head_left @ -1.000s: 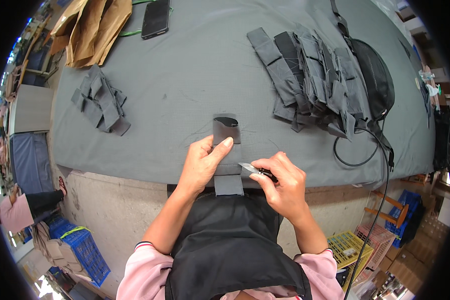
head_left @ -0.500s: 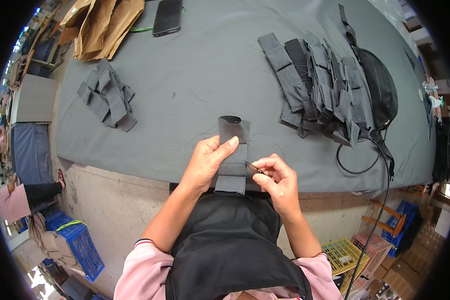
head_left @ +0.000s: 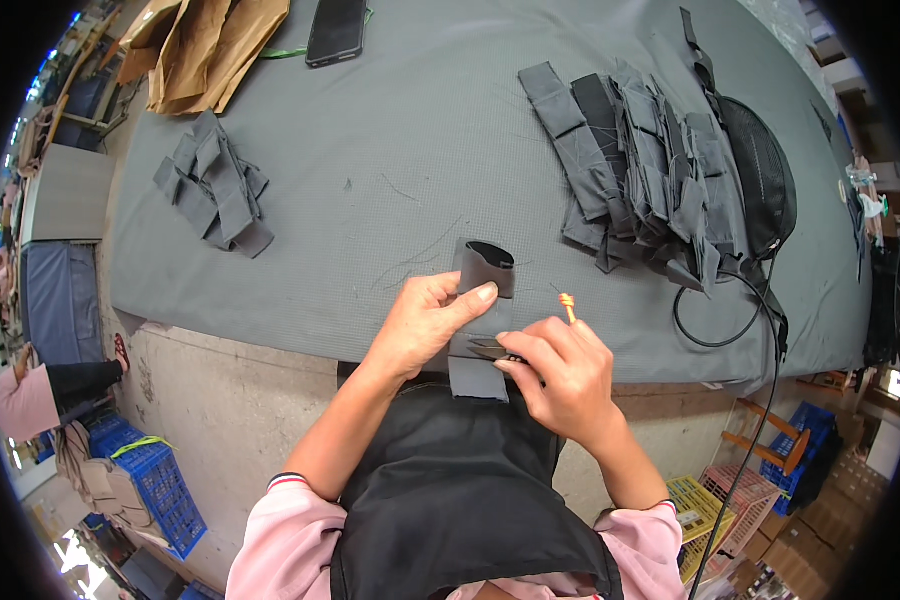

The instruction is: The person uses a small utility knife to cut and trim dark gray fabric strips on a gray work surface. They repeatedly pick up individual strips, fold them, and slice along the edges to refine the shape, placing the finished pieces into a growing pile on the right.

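My left hand [head_left: 422,322] pinches a grey fabric strip [head_left: 480,378] near the table's front edge, thumb on top just below its curled, dark-lined upper loop. The strip's lower end hangs over the edge by my black apron. Closed around a pair of small thread snips [head_left: 490,349], my right hand [head_left: 568,372] is at the strip's right side. The dark blades point left and lie over the strip's lower part; whether they touch it I cannot tell. An orange piece [head_left: 568,305] sticks up behind my right fingers.
A small pile of grey strips [head_left: 215,190] lies at left and a larger pile [head_left: 640,170] at right, beside a black bag [head_left: 758,175] with a looped cord. A brown paper bag [head_left: 205,55] and phone [head_left: 336,32] lie at the back. Crates [head_left: 160,495] stand on the floor.
The fabric strip has shifted slightly right and turned in my left hand. My right hand has rolled over, so the snips' blades now cross the strip, and the orange piece has come into sight.
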{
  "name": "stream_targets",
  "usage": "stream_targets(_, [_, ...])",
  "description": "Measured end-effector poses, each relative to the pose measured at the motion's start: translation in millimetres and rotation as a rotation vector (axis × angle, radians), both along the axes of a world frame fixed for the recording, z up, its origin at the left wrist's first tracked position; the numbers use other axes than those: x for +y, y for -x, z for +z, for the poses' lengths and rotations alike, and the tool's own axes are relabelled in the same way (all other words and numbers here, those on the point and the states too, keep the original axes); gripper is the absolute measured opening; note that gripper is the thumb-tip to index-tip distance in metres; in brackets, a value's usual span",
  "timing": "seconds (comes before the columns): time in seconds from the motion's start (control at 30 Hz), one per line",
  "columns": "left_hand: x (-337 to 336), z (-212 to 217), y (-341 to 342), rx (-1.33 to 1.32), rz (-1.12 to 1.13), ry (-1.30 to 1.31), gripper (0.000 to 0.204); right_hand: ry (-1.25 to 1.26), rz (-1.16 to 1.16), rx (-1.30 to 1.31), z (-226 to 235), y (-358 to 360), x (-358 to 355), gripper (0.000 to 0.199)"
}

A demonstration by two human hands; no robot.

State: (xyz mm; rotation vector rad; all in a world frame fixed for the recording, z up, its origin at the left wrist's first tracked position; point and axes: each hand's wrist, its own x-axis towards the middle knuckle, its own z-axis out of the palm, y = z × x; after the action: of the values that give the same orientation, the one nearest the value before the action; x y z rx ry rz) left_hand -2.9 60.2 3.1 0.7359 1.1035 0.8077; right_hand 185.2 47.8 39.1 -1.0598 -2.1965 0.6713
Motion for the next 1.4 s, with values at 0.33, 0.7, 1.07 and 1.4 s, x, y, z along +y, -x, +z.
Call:
stream_targets(0.33, [-2.7, 3.1, -5.1, -0.062, 0.039, 0.015, 0.030, 0.241, -0.234, 0.208, -3.3, -8.6, -13.1, 0.022])
stream_targets(0.7, [-4.0, 2.5, -6.2, -0.056, 0.067, -0.012, 0.032, -0.096, -0.092, -0.004, -6.6, -1.8, -6.6, 0.024])
stream_targets(1.07, [-4.4, 4.1, -8.9, -0.053, 0.045, -0.004, 0.031, -0.068, -0.106, -0.015, -7.7, 1.6, -7.6, 0.023])
stream_targets(1.4, [-6.3, 1.0, -8.2, -0.058, 0.080, 0.011, 0.031, -0.141, -0.169, 0.014, -6.5, 3.5, -17.6, 0.027])
